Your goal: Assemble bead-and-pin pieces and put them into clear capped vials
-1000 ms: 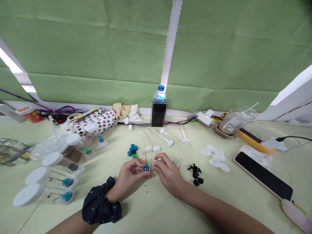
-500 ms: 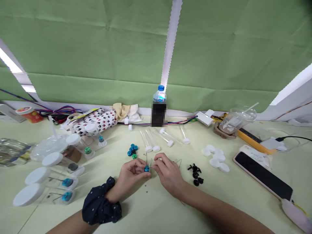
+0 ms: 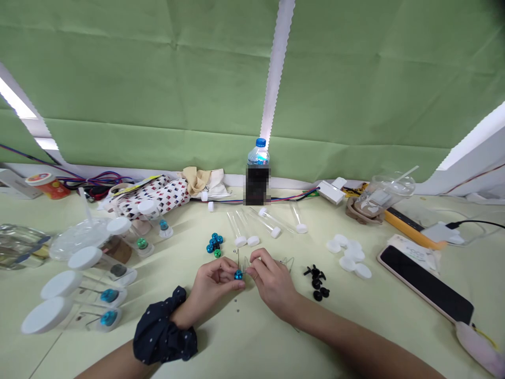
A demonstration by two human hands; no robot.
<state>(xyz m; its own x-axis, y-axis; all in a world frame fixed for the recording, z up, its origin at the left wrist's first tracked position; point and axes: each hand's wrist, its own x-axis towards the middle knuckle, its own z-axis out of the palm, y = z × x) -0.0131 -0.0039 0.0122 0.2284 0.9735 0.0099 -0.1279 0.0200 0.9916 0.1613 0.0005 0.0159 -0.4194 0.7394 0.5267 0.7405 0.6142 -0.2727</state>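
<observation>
A person's left hand [image 3: 209, 291] pinches a blue metallic bead [image 3: 238, 275] between thumb and fingertips, while the right hand [image 3: 272, 284] grips a thin wire [image 3: 247, 261] that appears to pass through the bead. Both hands are closed and held close together just above the table, apparently to steady so small a piece. A navy polka-dot scrunchie [image 3: 163, 326] circles the left wrist. Tiny dark specks [image 3: 236, 310] lie on the tabletop below the hands.

Parts lie in separate groups within easy reach, seemingly sorted by kind: a cluster of blue beads [image 3: 214, 242] and a green bead [image 3: 216, 253] just above the hands, black plastic pieces [image 3: 316, 282] to the right, and white round caps [image 3: 349, 258] beyond them. Open clear tubes [image 3: 268, 221] lie ahead, with white caps on or beside them. Along the left, capped tubes [image 3: 108, 317] hold blue, green and dark beads on wire stems.

The pale green table [image 3: 118, 350] also carries a smartphone [image 3: 426, 284], a plastic cup [image 3: 389, 192] and a patterned pouch [image 3: 152, 196]. A water bottle [image 3: 258, 152] stands against the back edge, before a green cloth backdrop [image 3: 158, 79].
</observation>
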